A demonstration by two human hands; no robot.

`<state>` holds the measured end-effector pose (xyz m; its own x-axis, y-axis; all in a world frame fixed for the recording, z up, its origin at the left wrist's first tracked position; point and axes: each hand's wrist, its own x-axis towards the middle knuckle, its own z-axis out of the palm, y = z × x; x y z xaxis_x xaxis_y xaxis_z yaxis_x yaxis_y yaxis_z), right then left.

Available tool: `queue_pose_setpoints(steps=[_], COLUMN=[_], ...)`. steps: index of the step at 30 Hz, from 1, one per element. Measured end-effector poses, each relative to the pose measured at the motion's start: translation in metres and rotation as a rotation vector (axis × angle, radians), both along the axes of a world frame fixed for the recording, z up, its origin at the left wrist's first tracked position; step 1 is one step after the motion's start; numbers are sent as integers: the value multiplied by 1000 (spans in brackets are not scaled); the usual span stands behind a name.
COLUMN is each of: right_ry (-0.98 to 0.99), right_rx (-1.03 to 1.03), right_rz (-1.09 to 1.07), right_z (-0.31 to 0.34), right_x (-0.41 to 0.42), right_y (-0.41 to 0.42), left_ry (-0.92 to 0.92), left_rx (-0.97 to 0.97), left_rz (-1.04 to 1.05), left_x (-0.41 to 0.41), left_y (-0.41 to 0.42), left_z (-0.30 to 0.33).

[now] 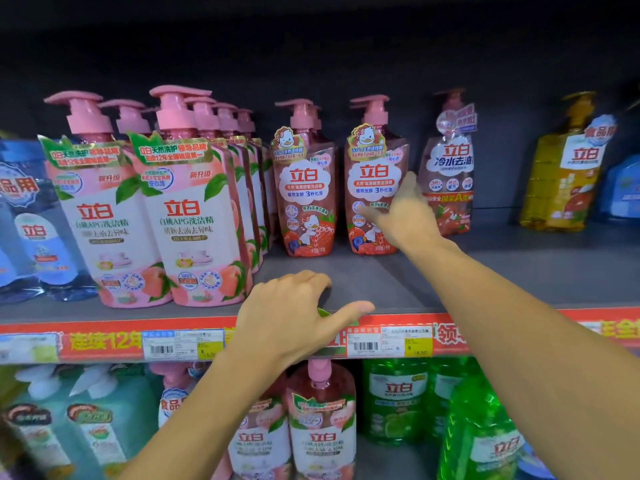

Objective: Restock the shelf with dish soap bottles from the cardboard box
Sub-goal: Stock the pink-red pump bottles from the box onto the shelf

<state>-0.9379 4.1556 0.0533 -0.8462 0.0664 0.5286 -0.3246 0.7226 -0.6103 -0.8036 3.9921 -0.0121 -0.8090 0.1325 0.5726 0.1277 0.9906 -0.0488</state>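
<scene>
Two red strawberry dish soap bottles with pink pumps stand on the grey shelf (346,282), the left bottle (304,188) and the right bottle (372,168). My right hand (405,209) reaches in and holds the right bottle's lower right side, thumb across its front label, fingers along its right edge. Rows of pink peach dish soap bottles (187,220) fill the shelf's left part. My left hand (294,317) rests on the shelf's front edge with bent fingers and the thumb stretched out, holding nothing. No cardboard box is in view.
A third red bottle (448,178) stands further back on the right, then a yellow bottle (564,174). Blue bottles (31,223) stand at the far left. Bare shelf lies in front of the red bottles. Peach (322,420) and green bottles (394,400) fill the shelf below.
</scene>
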Motion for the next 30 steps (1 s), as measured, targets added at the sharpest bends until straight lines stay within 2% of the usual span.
queue_pose_setpoints(steps=[5,9,12,15,18,20,22,24,27,30], right_ry=[-31,-129,-97,28,213,290,209,8,-297,-540], right_rx=[319,439,372,281,240,189,165,165,209,246], right_rz=[-138,-66,16,69,38,-15,-56,-109,-203,-283], right_z=[-15,-20,-32,-52,-93,-139,-190,-239,-302,-330], right_x=[19,54,88,125,165,196,230,260,296,333], right_y=[10,26,30,39,54,63,78,101,147,192], left_ry=[13,11,133,272,364,332,197,24,-203,-379], left_rx=[-25,-6,-19,11,9,58,143,150,63,-24], left_rz=[-11,-96,-145,-130,-347,-516,-578,-561,-585,-591], left_x=[1,1,0,11,33,47,62,77,96,118], left_y=[1,-1,0,15,44,68,94,117,146,177], left_z=[-1,1,-10,-28,-55,-84,-120,-159,-216,-256])
